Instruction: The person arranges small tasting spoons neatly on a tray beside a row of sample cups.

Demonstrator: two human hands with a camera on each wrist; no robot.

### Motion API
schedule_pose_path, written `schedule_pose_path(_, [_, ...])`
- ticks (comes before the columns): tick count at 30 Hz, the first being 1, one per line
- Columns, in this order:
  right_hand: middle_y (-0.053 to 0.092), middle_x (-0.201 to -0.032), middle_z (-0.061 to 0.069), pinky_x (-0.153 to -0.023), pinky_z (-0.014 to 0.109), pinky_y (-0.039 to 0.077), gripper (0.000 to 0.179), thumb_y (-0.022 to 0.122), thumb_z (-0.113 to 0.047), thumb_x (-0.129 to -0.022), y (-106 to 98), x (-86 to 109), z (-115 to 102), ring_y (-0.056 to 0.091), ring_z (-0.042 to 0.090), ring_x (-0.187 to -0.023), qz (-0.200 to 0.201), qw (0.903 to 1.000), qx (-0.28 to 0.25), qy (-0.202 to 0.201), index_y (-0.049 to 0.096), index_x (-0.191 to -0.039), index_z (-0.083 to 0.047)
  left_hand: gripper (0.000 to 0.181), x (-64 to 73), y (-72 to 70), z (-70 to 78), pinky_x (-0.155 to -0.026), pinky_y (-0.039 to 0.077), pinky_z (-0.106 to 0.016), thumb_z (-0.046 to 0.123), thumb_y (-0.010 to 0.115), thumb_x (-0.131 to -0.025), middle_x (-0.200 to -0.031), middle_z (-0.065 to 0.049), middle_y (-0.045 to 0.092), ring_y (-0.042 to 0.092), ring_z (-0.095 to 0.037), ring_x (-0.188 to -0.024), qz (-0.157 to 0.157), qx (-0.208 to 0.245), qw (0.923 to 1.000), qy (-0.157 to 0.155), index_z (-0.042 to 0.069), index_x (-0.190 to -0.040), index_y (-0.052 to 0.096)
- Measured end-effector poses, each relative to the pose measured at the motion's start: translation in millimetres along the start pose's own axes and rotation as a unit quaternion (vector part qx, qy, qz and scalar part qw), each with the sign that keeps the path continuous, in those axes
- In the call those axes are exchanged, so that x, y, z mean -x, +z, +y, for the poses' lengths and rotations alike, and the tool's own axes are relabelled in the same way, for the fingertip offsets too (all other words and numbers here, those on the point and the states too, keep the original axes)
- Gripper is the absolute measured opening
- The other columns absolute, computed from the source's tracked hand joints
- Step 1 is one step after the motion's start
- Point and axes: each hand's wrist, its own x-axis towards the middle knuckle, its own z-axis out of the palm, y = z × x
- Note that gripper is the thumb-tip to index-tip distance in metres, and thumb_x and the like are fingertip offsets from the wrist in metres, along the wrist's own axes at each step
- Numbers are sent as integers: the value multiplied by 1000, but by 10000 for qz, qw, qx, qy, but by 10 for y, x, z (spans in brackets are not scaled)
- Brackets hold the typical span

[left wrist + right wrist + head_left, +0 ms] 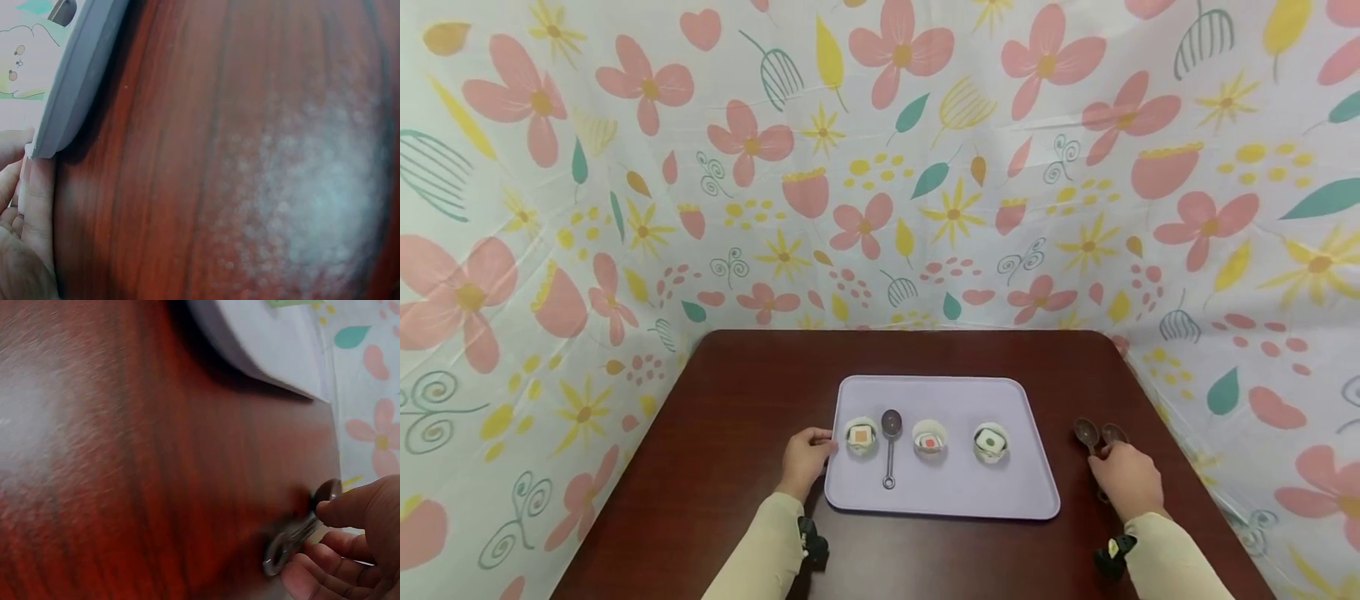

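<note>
A lilac tray [940, 492] lies on the dark wooden table. My left hand [803, 461] pinches its left edge, the thumb over the rim [53, 140] in the left wrist view. On the tray stand three small pale cups, bearing an orange square [861, 436], a red mark [930, 443] and a green mark [991, 442]. A dark spoon [891, 425] lies between the left and middle cups. To the tray's right, my right hand [1127, 482] pinches a dark spoon [306, 530] by its handle. Two spoon bowls, left [1086, 431] and right [1114, 432], show beyond its fingers; the handles are partly hidden.
The brown table [760, 375] extends around the tray, with rounded back corners. A flower-printed cloth [880, 167] hangs behind and along both sides. Each wrist wears a dark strap-on device, left [812, 542] and right [1115, 557].
</note>
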Motion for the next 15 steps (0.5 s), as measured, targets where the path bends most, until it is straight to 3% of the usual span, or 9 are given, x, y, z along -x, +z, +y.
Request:
schedule_pose_path(6, [61,-77,15,-49,38,44,35,58,-25,-86,28,-25,-9,54,21,-57,-81,9999,90,21,58,-100,7,16,-14,-2,-3,-54,52,-31,16,71,-79,-84,-4,64,60,-17,-73,33,-87,9999,-54,10,-94,68])
schedule_pose_path(15, [63,-79,16,-50,43,44,19,58,-15,-85,98,-53,-38,56,25,-60,-10,9990,359,-270,65,-93,0,16,-26,7,-20,-53,52,-32,15,71,-78,-83,-4,63,59,-18,-73,31,-106,9999,8,10,-93,68])
